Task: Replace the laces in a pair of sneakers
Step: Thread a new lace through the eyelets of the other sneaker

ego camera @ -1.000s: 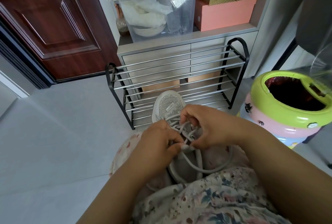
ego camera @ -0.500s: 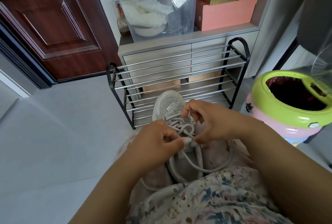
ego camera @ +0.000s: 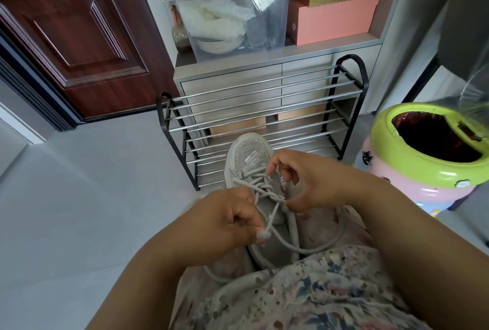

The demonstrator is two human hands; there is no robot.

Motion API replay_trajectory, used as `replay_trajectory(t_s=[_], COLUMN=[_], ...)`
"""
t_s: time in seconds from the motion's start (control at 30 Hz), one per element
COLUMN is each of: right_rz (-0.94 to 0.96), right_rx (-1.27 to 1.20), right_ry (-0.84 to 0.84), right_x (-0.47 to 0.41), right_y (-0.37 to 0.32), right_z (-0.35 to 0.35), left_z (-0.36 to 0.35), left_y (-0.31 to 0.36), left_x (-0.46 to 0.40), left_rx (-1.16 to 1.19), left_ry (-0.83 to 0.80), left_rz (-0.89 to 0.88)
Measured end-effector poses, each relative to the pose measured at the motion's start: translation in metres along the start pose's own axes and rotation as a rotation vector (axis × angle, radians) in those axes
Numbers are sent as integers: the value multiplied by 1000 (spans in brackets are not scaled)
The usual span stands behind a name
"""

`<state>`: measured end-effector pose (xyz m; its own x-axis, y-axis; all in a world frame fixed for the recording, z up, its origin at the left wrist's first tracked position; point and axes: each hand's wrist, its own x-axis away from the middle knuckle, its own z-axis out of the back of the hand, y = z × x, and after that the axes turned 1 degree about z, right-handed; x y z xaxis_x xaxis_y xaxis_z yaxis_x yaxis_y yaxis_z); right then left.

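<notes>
Door (ego camera: pixel 79 38) at far left. My left hand (ego camera: pixel 225 223) pinches the lace (ego camera: pixel 275 213) end; the sneaker (ego camera: pixel 254 170) lies on my lap, toe toward the rack (ego camera: pixel 264 107). My right hand (ego camera: pixel 312 181), fingers curled, pinches lace near the eyelets. Bin (ego camera: pixel 423 160) at right.

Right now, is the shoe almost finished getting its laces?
Partly. The lace already crisscrosses the lower eyelets of the sneaker. In hand: the left hand pinches one lace end near its tip, and the right hand pinches the lace at the shoe's side. Left to do: loose lace trails over the lap, nothing is tied, and no second sneaker is in view.
</notes>
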<state>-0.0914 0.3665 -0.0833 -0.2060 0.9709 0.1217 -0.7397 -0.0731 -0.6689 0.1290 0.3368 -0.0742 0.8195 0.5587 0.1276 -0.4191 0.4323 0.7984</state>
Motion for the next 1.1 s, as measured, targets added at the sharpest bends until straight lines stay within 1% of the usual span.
replay_trajectory(t_s=[0.1,0.17,0.23,0.3,0.37,0.5,0.67,0.73,0.83,0.97,1.03,1.1], right_rz=[7,13,23,51,88,147,110,101,150,188,212,217], right_rx=[-13,-19,-5,15,36,84,128,142,256,385,359,242], right_ry=[3,-7,-28,-44,-44,-99,-107,-84,-8,-4,3,-32], right_x=[1,2,2,2,1,1,0,-1,-6,-9,-10,-9], right_y=[0,0,-2,-5,-7,-9,-10,-12,-13,-22,-23,-20], right_z=[0,1,1,1,0,-3,-3,-4,-12,-28,-29,-24], left_z=[-3,-4,-2,-2,-4,-12,-13,-12,-13,-13,-14,-14], left_y=[1,-1,-3,-8,-11,-16,-20,-22,-24,-26,-26,-24], left_x=[-2,-3,-4,-6,-8,-11,-10,-10,-9,-9,-8,-8], left_rx=[56,66,51,31,31,-58,-178,-181,-153,-111,-103,-97], left_ry=[42,81,170,286,348,344,388,409,424,432,431,417], left_rz=[56,60,63,103,144,205,186,190,211,228,227,229])
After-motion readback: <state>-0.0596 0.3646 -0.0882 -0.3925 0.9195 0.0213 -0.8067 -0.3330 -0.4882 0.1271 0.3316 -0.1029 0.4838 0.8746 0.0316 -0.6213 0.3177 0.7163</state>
